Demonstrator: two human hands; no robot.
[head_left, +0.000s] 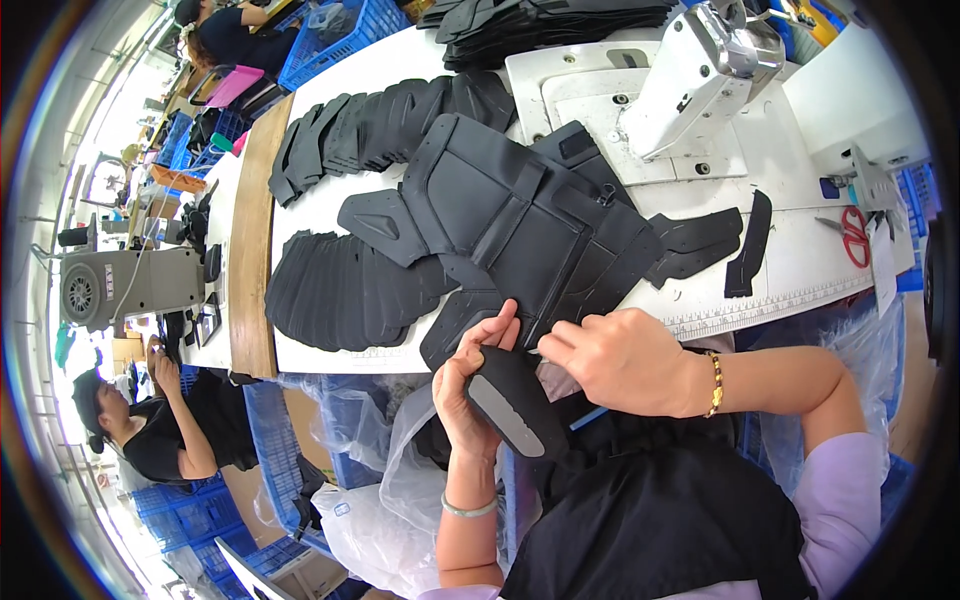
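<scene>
My left hand (466, 395), a pale bangle on its wrist, grips a curved black padded piece (542, 425) with a grey patch on its face, held at the table's front edge. My right hand (632, 362) is closed beside it, thumb and fingertips pinched together; what lies between them is too small to tell. Just beyond both hands a large stitched black panel (490, 205) with side flaps and a zipper lies on the white table (690, 295). To its left are a fanned stack of black pieces (335, 290) and a row of overlapping black pieces (375, 130).
A white sewing machine (665, 100) stands at the back right. Red-handled scissors (855, 238) and a narrow black strip (748, 245) lie on the right. Plastic bags (370, 525) and blue crates (275, 450) are below the table. At the left sits a co-worker (165, 430).
</scene>
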